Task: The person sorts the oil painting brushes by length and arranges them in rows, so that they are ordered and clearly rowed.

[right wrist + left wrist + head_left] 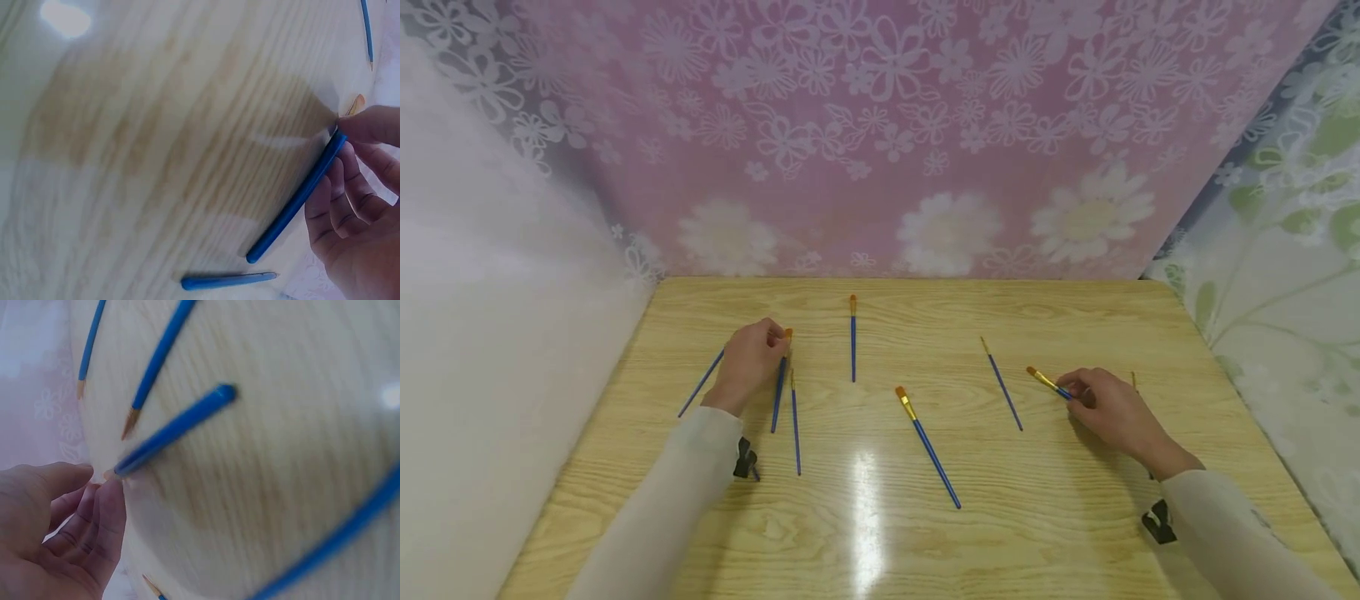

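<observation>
On the left side of the table, my left hand pinches a blue-handled paintbrush near its gold ferrule, thumb and fingertips by the orange bristles. Its handle slants away from the fingers in the left wrist view. At the right, my right hand holds another blue paintbrush between thumb and fingers, bristles pointing up-left. The right wrist view shows this brush's handle lying along the fingers. A thin paintbrush lies just right of the left hand's brush; another lies left of that hand.
Between the hands, a paintbrush lies farther back, a wide one nearer, and a thin one toward the right. Another brush is mostly hidden behind the right hand. Flowered cloth hangs behind the wooden table.
</observation>
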Demonstrator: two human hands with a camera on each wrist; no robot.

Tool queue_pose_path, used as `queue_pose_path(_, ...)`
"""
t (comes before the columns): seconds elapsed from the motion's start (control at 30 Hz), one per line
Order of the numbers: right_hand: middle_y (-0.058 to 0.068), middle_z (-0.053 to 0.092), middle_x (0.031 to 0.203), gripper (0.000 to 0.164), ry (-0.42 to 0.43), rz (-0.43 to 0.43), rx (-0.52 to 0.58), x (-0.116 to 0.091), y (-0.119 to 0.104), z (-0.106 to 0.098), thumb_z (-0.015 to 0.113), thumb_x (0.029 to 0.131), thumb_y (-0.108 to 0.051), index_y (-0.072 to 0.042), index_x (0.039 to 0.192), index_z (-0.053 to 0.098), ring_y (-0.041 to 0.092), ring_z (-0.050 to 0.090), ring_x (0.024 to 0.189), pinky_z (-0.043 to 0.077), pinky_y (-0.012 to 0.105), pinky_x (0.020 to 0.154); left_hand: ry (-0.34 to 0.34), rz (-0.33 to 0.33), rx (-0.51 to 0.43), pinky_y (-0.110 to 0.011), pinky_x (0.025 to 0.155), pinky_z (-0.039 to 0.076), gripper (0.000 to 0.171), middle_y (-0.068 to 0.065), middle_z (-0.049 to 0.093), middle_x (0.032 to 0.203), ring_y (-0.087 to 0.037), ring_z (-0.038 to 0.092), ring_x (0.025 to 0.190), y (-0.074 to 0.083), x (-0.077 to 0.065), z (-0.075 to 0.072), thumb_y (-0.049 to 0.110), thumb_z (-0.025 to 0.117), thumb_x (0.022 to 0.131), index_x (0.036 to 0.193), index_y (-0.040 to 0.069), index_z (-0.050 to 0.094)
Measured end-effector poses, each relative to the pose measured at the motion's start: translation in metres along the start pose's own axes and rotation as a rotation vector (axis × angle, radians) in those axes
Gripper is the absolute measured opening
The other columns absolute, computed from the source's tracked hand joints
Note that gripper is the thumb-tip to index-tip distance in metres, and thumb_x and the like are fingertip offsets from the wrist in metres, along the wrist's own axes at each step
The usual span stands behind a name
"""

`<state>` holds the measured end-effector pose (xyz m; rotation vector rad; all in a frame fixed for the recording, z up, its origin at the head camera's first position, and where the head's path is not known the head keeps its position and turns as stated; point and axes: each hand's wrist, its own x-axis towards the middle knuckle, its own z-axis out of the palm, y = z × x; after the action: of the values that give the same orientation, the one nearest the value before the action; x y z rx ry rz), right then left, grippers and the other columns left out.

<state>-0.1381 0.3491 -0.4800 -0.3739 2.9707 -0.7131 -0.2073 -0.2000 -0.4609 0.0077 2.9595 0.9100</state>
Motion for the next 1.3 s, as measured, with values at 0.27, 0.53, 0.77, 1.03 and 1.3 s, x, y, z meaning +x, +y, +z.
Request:
queue_pose_path(0.27, 0.019, 0.07, 0.11, 0.032, -0.011, -0.002, 0.01, -0.001, 0.001, -0.002, 0.067, 0.096, 0.001, 0.004, 0.127, 0.072, 0.024, 0.067, 0.09, 0.055, 0.042, 0.076, -0.04, -0.005, 0.053, -0.053, 0.093, 0.054, 0.025, -0.016, 0.078, 0.112, -0.031, 0.071, 0.092, -0.008, -0.015, -0.002, 0.021, 0.064, 0.108, 0.124, 0.002, 0.071)
queue_pose_path(0.53, 0.018, 0.07, 0.11, 0.029, -0.018, -0.001, 0.018, 0.0, 0.004, -0.002, 0.067, 0.099, 0.0, 0.003, 0.127, 0.071, 0.02, 0.066, 0.089, 0.053, 0.037, 0.074, -0.045, -0.004, 0.032, -0.035, 0.072, 0.051, 0.031, -0.013, 0.076, 0.105, -0.024, 0.065, 0.083, -0.01, -0.024, 0.004, 0.023, 0.071, 0.106, 0.128, 0.001, 0.07)
queue_pose_path(0.77, 0.017, 0.071, 0.109, 0.029, -0.014, -0.009, 0.019, 0.0, 0.004, -0.002, 0.067, 0.098, 0.001, 0.003, 0.127, 0.072, 0.018, 0.064, 0.088, 0.051, 0.032, 0.072, -0.04, -0.008, 0.064, -0.035, 0.069, 0.052, 0.032, -0.012, 0.078, 0.109, -0.022, 0.067, 0.08, -0.009, -0.026, 0.006, 0.023, 0.072, 0.106, 0.13, 0.003, 0.072)
queue_pose_path(1.03, 0.017, 0.071, 0.11, 0.03, -0.012, -0.008, 0.018, 0.0, 0.006, -0.001, 0.067, 0.099, 0.002, 0.003, 0.128, 0.072, 0.019, 0.065, 0.089, 0.052, 0.033, 0.073, -0.063, -0.014, 0.141, -0.03, 0.061, 0.047, 0.031, -0.008, 0.078, 0.113, -0.019, 0.065, 0.077, -0.011, -0.019, 0.005, 0.025, 0.07, 0.106, 0.131, 0.01, 0.074)
queue_pose_path(1.3, 0.018, 0.07, 0.11, 0.029, -0.019, -0.01, 0.016, 0.0, 0.006, -0.001, 0.066, 0.099, 0.002, 0.003, 0.128, 0.071, 0.019, 0.065, 0.088, 0.052, 0.033, 0.072, -0.085, 0.021, 0.172, -0.032, 0.063, 0.05, 0.027, -0.007, 0.079, 0.116, -0.02, 0.066, 0.081, -0.007, -0.015, 0.002, 0.02, 0.068, 0.106, 0.131, 0.013, 0.076)
